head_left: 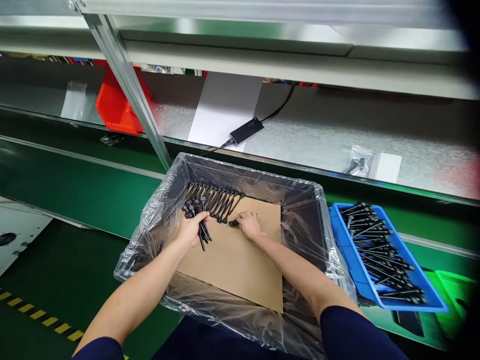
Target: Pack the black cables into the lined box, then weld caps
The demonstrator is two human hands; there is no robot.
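Bin (pixel 305 210): black, lined with clear plastic, cardboard sheet (pixel 243 270) on its floor. Left hand (pixel 192 229) closed around a bunch of black cables (pixel 194 206), loose ends hanging below the fist. Right hand (pixel 248 223) curled, fingertips pinched on one black cable (pixel 234 223) lying on the cardboard, just beside the end of a row of cables (pixel 215 199) along the far edge. Blue tray (pixel 339 235) right of bin, more cables in it.

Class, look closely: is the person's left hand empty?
No, the left hand grips a bunch of black cables above the cardboard sheet.
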